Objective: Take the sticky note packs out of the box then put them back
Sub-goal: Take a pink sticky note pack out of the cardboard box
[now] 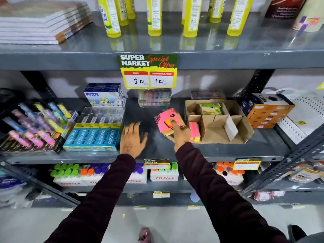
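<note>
My right hand (179, 133) grips a stack of pink sticky note packs (165, 120) above the middle shelf, just left of the open cardboard box (220, 135). Its thumb lies on top of the stack. Another pile of pink and yellow packs (195, 132) stands on the shelf against the box's left wall. A green pack (211, 108) sits in a back compartment of the box, and the front compartments look bare. My left hand (133, 138) hovers palm down over the bare shelf with fingers spread, holding nothing.
Blue Apsara pencil boxes (92, 138) and clear cases lie left of my left hand. An orange and blue carton (266, 111) stands right of the cardboard box. A price sign (149, 71) hangs above. Yellow bottles (154, 16) line the top shelf.
</note>
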### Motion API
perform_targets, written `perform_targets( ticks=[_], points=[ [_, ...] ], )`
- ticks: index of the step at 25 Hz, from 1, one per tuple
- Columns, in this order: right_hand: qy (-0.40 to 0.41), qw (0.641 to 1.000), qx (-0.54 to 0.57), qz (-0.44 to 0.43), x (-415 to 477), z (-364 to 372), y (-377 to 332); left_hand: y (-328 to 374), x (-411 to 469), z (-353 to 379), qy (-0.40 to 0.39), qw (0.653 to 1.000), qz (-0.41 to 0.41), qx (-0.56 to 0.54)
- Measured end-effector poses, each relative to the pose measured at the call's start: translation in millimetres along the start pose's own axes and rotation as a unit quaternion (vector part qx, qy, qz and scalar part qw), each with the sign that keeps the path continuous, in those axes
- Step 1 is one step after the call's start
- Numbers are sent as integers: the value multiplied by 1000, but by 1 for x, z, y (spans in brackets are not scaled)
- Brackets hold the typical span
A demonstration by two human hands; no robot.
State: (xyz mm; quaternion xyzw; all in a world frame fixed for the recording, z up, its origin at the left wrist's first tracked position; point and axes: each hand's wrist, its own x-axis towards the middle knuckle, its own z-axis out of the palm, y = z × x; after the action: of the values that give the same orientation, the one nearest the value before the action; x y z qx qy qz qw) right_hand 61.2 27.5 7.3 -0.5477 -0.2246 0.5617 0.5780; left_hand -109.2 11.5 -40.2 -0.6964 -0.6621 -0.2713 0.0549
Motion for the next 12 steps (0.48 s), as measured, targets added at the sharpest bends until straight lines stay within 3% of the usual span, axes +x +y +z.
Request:
perform_targets(
  ticks=[2,4,6,8,10,12],
  points=[
    [50,994,40,88,9,8,18,-19,-6,4,-84,996,38,-11],
    [107,989,17,103,15,6,23,-36,-13,9,-200,978,61,-3],
    [156,985,-46,56,10,3,20,-50,-18,16,-280,956,83,23],
    [141,984,-105,19,-2,5,24,-54,-22,20,-293,949,103,51],
    [114,974,-183,-71,-16,10,33,-54,-22,20,-282,949,123,68],
    [76,913,-357,-181,-23,14,33,-51,-22,19,-274,948,138,80]
  ],
)
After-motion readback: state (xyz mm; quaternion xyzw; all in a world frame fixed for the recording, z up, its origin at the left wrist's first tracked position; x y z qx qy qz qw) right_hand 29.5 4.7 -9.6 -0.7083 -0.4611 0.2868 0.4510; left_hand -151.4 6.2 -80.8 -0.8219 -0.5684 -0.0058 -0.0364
